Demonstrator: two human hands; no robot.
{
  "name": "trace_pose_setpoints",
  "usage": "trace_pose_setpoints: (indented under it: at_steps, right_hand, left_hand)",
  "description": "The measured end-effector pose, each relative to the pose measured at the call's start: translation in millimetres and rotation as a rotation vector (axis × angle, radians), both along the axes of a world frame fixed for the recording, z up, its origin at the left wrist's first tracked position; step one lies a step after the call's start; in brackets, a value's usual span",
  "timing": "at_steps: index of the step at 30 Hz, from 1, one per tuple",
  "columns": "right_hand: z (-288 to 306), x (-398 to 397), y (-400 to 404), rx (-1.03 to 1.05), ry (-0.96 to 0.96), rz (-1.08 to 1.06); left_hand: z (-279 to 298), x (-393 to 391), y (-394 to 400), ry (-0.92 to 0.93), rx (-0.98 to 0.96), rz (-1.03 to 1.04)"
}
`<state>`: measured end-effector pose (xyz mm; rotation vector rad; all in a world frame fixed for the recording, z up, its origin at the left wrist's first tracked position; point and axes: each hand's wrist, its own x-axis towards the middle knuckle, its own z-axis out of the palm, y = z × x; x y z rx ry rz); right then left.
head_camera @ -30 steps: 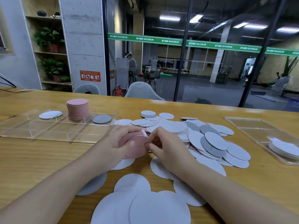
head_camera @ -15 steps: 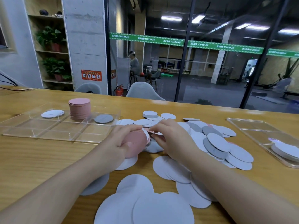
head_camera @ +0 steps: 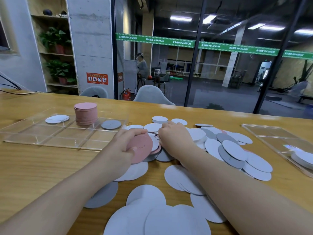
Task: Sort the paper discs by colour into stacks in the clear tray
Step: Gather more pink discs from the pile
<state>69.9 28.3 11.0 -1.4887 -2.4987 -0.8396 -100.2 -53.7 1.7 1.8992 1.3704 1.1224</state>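
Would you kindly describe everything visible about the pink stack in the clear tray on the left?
The pink stack is a tall, fairly even pile of thin round discs, paper by the look, matte salmon pink. It stands upright in the middle back compartment of the clear tray, between a white disc and a grey disc in the neighbouring compartments. Neither hand touches it.

On the table [head_camera: 33, 167] before you, the clear tray [head_camera: 59, 138] lies to your left, and along its far row sit a flat disc [head_camera: 56, 119], a tall stack [head_camera: 85, 115] to its right, then a single disc [head_camera: 111, 124] in the next compartment. The loose pile of discs [head_camera: 228, 150] spreads from the centre to your right and toward you, with both forearms lying over it. A second tray [head_camera: 271, 138] lies at the far right, a few discs [head_camera: 303, 158] in its near end
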Motion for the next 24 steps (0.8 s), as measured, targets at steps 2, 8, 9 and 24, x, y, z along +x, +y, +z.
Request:
trace_pose_setpoints:
  at_steps: [2, 8, 9, 24]
  right_hand:
    - [0, 3, -1, -0.001, -0.019, -0.036]
    - [2, 21, -2, 0.18, 0.071, -0.022]
    - [2, 24, -4, 0.211, 0.108, 0.006]
    - [19, 27, -59, -0.378, 0.84, 0.33]
  left_hand:
    - [0, 0, 0, -0.001, -0.009, 0.008]
    - [0, -1, 0, 0.0, -0.02, 0.02]
    - [1, -1, 0, -0.005, -0.026, 0.025]
    - [2, 0, 2, -0.101, -0.108, 0.028]
